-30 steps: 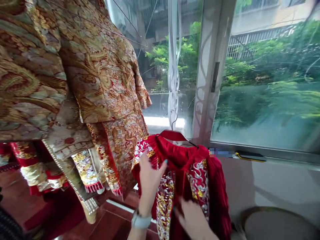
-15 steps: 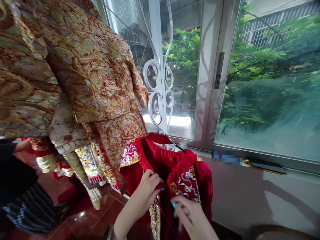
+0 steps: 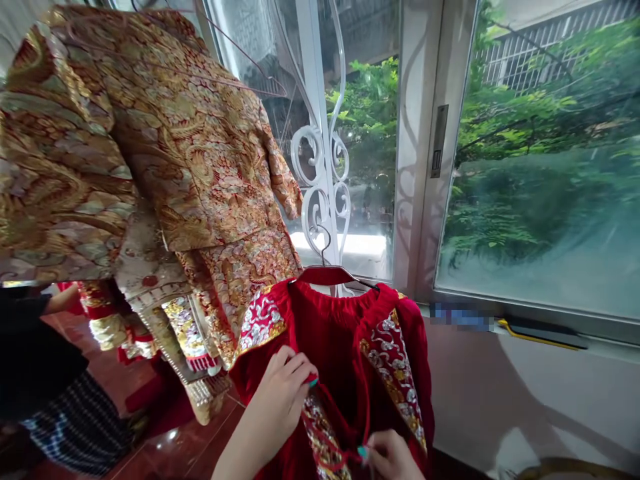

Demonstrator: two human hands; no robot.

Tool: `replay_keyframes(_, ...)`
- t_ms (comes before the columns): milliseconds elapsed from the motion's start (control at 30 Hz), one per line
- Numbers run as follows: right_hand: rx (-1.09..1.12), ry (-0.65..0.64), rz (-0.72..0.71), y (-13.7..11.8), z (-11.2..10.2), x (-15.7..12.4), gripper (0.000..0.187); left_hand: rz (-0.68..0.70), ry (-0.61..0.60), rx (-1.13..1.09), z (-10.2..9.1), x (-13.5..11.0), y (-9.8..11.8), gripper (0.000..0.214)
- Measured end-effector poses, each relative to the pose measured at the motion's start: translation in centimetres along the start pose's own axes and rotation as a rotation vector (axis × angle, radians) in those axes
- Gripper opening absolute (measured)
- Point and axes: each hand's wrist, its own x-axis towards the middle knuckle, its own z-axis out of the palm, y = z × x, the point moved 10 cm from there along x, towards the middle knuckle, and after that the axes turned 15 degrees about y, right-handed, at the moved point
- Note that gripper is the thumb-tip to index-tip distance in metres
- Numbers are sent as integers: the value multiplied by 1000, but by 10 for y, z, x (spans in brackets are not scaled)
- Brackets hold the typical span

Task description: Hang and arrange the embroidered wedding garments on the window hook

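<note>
"Gold brocade garments [image 3: 215, 153] hang to the left of both hands and above them. Any risk there?"

"Some. I'd work with the elbows in, so that nothing brushes them."

"And the red jacket [image 3: 325, 327]?"

"Straight ahead, its neck gaping above and between the hands, its front right under the fingers. Its sequined panels [image 3: 395, 363] run down beside each hand. That work could snag, so I'd hold the plain cloth where possible."

"What carries it?"

"A dark hanger [image 3: 327, 275], beyond the hands and higher up. Hard tugging would probably slide the shoulders off it, so small pulls, mostly sideways, suit it best."

"Now the hands."

"The left hand [image 3: 280, 397] has its fingers curled in, pinching the jacket's front beside the neck opening. The right hand [image 3: 393, 453], lower down, pinches a thin red strip [image 3: 353, 456] between thumb and finger."

"Is that a cord or the edging?"

"I can't tell; it's too fine, and partly behind the fingers. Either way, I'd let the left hand steady the cloth while the right guides the strip lightly, flat and untwisted, with just enough tension to take up the slack."
</note>
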Motion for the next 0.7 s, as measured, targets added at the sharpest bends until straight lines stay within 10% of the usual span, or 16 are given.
replay_keyframes(167,-93,609,-448,-146,-86,45,55,-376,611,158,-56,21,-56,36)
replay_keyframes(300,-359,716,-559,-240,-67,117,58,-638,737,428,-51,36,-82,68)
replay_keyframes(533,-232,-145,-215,-176,-60,230,26,-608,250,-80,-60,55,-151,63)
replay_keyframes(700,-150,-251,-66,-111,-60,206,12,-760,-93,-438,-26,41,-192,67)
